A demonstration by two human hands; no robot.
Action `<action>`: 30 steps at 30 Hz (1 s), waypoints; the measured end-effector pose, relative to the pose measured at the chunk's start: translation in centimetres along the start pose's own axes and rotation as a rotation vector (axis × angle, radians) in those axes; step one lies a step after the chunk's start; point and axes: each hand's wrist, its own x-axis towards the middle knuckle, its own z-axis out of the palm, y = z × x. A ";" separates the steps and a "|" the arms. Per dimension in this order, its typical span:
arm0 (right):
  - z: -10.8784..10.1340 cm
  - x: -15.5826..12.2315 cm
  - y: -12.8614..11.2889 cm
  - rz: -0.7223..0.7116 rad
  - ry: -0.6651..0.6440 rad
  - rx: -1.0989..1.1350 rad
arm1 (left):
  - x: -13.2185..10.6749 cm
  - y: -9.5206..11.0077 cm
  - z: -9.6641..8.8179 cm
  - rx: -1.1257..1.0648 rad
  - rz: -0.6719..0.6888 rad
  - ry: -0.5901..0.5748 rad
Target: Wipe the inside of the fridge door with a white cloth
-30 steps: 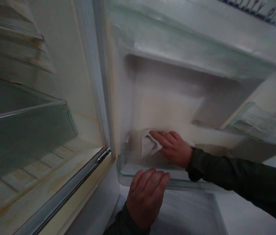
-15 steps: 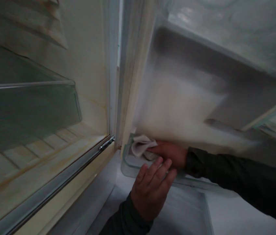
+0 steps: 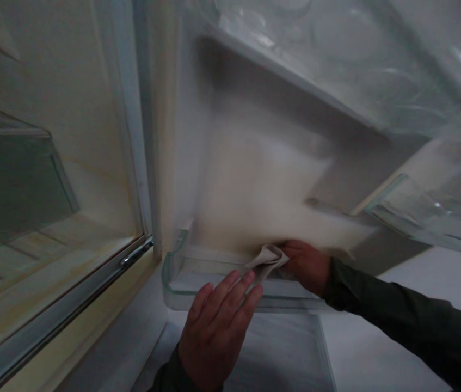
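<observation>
My right hand grips a folded whitish cloth inside the bottom door shelf of an open refrigerator. The cloth sits about midway along this clear, green-edged shelf, against the inner door panel. In front of the shelf, my left hand is open, its fingers stretched out toward the shelf's front wall. Whether its fingertips touch the shelf I cannot tell. The fingers of my right hand are partly hidden behind the cloth.
On the left is the fridge compartment with a clear drawer and yellowish stains on its floor. A metal hinge joins it to the door. Clear upper door shelves overhang the work area, and a smaller shelf projects at right.
The right hand has drawn the cloth from the shelf's left corner rightward along the shelf. The left hand stays open in front of it. My view has shifted to the right.
</observation>
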 end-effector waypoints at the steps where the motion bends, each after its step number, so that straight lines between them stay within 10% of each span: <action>1: -0.6 -1.5 0.6 0.056 0.120 -0.156 | 0.0 -0.1 0.0 -0.003 0.000 0.001; 8: -3.4 -11.0 4.4 0.551 0.629 -0.744 | 0.1 -0.3 -0.4 -0.017 0.000 -0.023; 16: -1.0 -9.5 2.1 0.781 -0.147 -0.273 | 0.5 0.0 -0.7 -0.009 0.009 -0.060; 24: 1.7 -2.0 -0.4 0.386 -0.177 0.751 | 0.8 1.1 -0.5 0.023 -0.074 -0.057; 30: -0.7 5.8 -4.8 0.088 0.337 0.510 | -1.3 2.4 0.0 -0.034 0.037 -0.092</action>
